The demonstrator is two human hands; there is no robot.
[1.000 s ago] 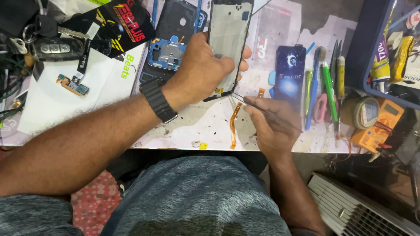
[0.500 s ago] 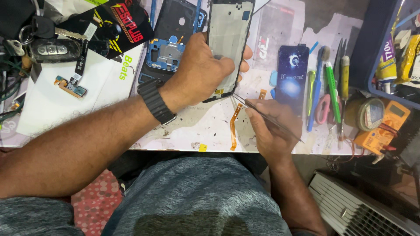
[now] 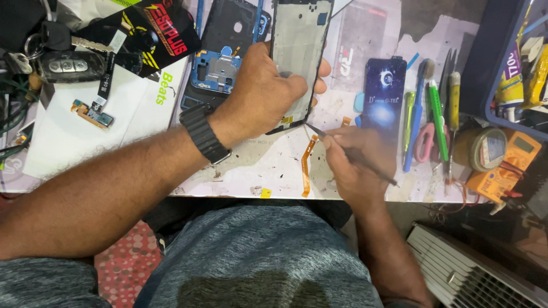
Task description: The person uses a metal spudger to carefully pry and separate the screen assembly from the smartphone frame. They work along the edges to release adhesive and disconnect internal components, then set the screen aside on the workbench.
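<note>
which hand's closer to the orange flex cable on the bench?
Right. The right hand sits just beside the orange flex cable, holding tweezers. The left hand is farther up the bench, gripping the phone frame.

A phone screen panel (image 3: pixel 299 51), long and rectangular with a pale grey face and a thin black frame, lies on the worktable under the left hand (image 3: pixel 262 94). At the upper left sits a glossy black packet (image 3: pixel 154 34) with red and yellow print, overlapping a flat white box (image 3: pixel 137 108) with green lettering. Right of the panel lies a dark blue rectangular package (image 3: pixel 383 94) with a glowing light-blue motif, and at the far right an orange multimeter (image 3: pixel 502 165) shows a small grey display.
</note>
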